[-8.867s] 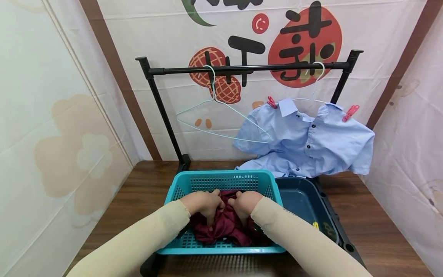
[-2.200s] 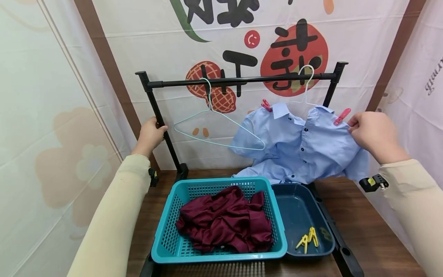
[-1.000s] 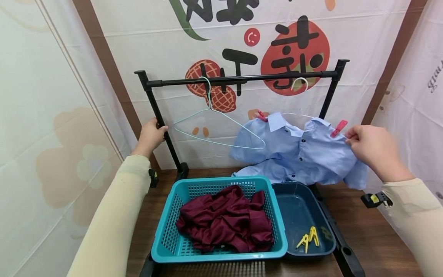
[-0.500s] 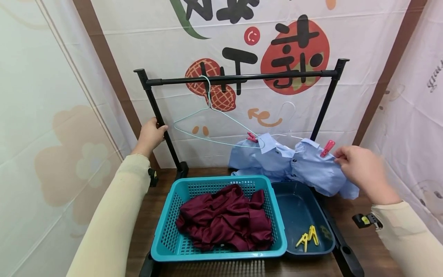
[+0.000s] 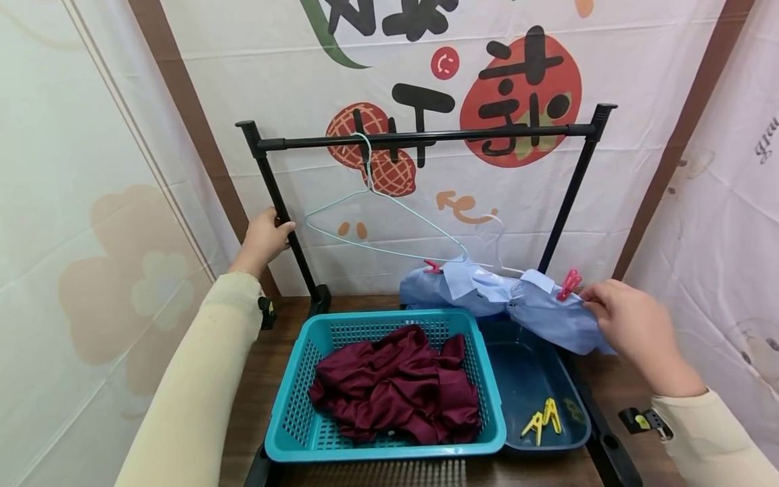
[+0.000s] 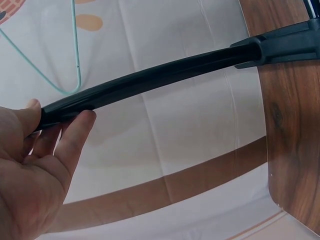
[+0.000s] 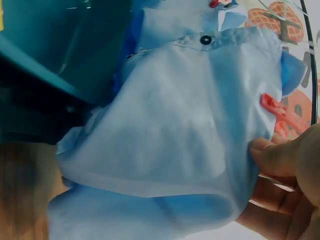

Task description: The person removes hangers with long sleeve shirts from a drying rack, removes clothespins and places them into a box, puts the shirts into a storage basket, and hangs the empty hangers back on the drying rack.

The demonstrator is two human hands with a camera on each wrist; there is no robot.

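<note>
Blue shirt [image 5: 541, 310] on white hanger [image 5: 499, 250], off the rail [image 5: 414, 141], low by the back edge of the counter [image 5: 611, 385].
Right hand [image 5: 633, 325], thumb and fingers together, pinches the shirt beside a pink clip [image 5: 569, 284]; left hand [image 5: 262, 240] clamped round the left upright [image 5: 298, 260], toward the back-left corner. Gap between hanger hook and rail. Shirt overhangs the rear of the navy tray [image 5: 517, 368], contact unclear; teal basket [image 5: 389, 452] crowds the tray's left side.

The head view looks forward and down from above; close wrist views, facing past the left hand [image 5: 260, 242] and right hand [image 5: 635, 328], respectively share with it the black upright [image 6: 150, 80] and blue shirt [image 7: 185, 115].
</note>
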